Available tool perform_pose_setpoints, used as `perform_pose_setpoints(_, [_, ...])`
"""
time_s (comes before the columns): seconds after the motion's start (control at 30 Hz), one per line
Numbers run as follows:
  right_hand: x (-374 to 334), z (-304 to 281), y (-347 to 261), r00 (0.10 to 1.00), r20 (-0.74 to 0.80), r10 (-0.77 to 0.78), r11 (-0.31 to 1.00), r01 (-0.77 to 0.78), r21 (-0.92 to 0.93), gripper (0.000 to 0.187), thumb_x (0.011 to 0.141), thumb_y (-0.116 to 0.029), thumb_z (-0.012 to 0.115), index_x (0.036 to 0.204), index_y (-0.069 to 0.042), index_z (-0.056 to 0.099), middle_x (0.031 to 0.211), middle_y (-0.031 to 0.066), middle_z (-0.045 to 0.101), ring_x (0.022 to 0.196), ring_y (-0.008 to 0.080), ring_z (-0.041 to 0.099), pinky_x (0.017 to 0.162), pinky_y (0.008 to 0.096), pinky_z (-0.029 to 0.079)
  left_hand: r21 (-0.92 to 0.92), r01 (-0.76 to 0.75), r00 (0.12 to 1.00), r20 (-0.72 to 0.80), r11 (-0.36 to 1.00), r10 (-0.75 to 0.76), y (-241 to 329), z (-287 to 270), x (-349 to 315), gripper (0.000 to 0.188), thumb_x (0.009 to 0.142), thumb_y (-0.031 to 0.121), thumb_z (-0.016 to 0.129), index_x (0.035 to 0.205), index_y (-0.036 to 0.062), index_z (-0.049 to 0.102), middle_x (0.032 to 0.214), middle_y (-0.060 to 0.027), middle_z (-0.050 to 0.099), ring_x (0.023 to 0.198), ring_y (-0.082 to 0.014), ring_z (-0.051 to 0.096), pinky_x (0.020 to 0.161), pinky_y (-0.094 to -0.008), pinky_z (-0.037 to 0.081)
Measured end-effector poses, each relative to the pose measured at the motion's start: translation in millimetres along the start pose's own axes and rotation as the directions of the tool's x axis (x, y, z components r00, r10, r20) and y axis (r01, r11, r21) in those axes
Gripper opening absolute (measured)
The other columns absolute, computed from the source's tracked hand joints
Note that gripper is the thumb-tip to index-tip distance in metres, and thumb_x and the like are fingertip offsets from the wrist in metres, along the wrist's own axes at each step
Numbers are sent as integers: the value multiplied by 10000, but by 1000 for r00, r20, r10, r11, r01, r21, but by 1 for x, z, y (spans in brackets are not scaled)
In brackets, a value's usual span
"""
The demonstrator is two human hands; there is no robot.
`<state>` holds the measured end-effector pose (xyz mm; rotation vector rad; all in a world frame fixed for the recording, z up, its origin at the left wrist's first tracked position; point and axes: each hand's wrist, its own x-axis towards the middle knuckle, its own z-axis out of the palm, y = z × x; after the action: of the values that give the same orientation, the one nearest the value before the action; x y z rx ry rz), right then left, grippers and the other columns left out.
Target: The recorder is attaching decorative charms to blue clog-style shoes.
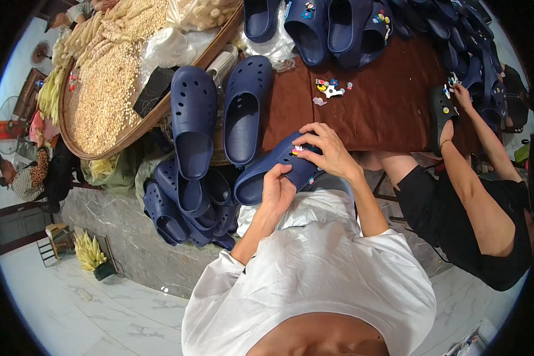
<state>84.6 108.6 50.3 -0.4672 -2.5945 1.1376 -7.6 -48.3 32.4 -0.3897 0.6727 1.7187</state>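
Head view: a colourful charm [297, 150] sits at the holes of the navy clog [266, 168], by the brown cloth's [374, 107] near edge.
Best to brace the clog firmly and press the charm straight down — no twisting. The left hand [277, 188] grips the clog's side, thumb uppermost; the right hand [331, 153] arches over the toe — thumb and fingertips narrowed on the charm.

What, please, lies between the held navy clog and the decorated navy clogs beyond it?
In the head view, small multicoloured charms lie there, on brown cloth.
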Motion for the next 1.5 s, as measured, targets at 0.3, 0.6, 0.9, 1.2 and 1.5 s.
perform_pose_setpoints(0.3, [1,6,12,998,-58,-18,999,21,49,225,818,-241,694,969,-77,665,1072,103,586,1059,290,543,922,388,421,-31,-1,1000,-7,1000,1,-6,-16,12,392,821,53,479,1193,-71,476,1186,-184,590,1098,-303,594,983,-463,468])
perform_pose_setpoints(0.6, [46,6,86,893,-418,168,975,-213,-63,193,862,-161,640,1029,-67,661,992,118,628,893,269,651,775,391,505,59,-28,994,-104,998,34,-15,-42,19,366,862,86,477,1195,-66,474,1204,-174,594,1102,-289,596,1002,-435,442])
perform_pose_setpoints(0.9, [56,19,129,904,-420,84,930,-222,-291,197,864,-171,650,1011,-41,648,997,146,616,926,356,595,800,449,471,-30,-30,982,-187,999,24,-9,-27,11,278,911,175,497,1130,3,490,1141,-133,619,1059,-254,614,973,-409,470])
perform_pose_setpoints(1.2, [42,-5,58,885,-336,321,941,-258,218,177,829,-85,666,995,-57,610,903,61,645,796,167,634,690,305,505,-44,-22,978,-210,999,12,-4,-22,12,261,909,156,530,1123,11,490,1116,-113,618,1045,-252,624,940,-424,505])
perform_pose_setpoints(1.5, [-11,38,-21,974,-224,-27,999,31,15,133,789,-28,665,920,-43,679,900,93,601,870,284,618,760,358,488,-53,-9,992,-128,999,2,-7,-22,13,223,953,205,535,1113,50,533,1099,-84,631,1016,-190,619,849,-331,509])
